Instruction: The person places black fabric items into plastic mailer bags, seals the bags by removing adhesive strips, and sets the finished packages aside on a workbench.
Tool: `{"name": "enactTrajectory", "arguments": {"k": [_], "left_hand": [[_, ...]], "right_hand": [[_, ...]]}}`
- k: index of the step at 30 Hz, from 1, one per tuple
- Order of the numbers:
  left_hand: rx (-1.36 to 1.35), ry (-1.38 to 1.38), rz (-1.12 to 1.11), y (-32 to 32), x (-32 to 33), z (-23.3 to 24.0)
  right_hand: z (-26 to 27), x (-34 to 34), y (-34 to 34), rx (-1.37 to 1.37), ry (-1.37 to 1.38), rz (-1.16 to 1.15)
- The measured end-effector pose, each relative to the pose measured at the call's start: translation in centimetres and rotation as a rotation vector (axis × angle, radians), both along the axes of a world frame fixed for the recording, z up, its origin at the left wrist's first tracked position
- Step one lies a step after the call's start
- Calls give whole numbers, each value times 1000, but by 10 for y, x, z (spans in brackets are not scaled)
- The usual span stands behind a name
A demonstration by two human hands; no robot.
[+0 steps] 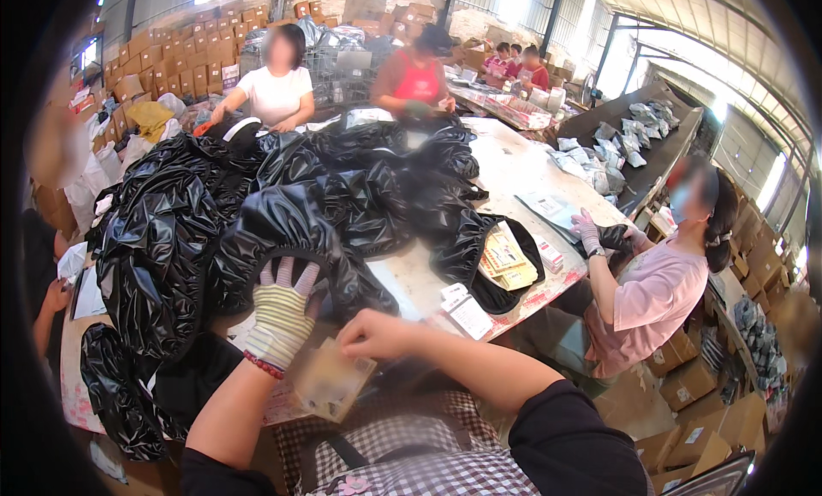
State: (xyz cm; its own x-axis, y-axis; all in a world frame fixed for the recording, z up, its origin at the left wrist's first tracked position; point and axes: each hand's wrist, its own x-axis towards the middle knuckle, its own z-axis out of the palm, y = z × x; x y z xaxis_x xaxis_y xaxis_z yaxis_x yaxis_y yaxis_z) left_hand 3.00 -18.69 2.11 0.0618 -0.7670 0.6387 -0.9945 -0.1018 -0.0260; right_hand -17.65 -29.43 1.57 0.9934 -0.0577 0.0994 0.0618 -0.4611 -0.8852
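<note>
In front of me a glossy black cover (pixel 276 223) with an elastic hem arches up from the table. My left hand (pixel 279 316), in a yellow-and-grey striped glove with a red bead bracelet at the wrist, reaches under that hem. Its fingers are apart and their tips are hidden by the cover, so a grip cannot be made out. Bare, my right hand (pixel 379 334) pinches the upper corner of a flat tan packet (pixel 331 383), held over the table's near edge; the packet is blurred. More black covers (pixel 160 233) are heaped at left and centre.
On the white table (pixel 507 168), a black cover (pixel 488 290) holds yellow printed packets (pixel 507 258); printed cards (pixel 467 313) lie beside it. A masked co-worker (pixel 655 290) handles a black bundle at right. Two people stand across the table. A conveyor (pixel 648 149) carries grey parcels behind.
</note>
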Motion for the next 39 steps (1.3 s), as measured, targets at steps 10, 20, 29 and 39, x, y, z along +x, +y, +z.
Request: {"name": "enactTrajectory", "arguments": {"k": [10,20,29,39], "left_hand": [[235,43,-85,88,84,73],[179,528,-444,106,6,36],[27,269,37,43,28,-6],[-30,202,404,110,-20,8]], "right_hand": [[156,-73,-98,595,-509,-537],[77,-56,-33,-677,-206,-936],[-32,-32,45,-1446,-33,-11],[-39,27,27,-1048,17,-239]]}}
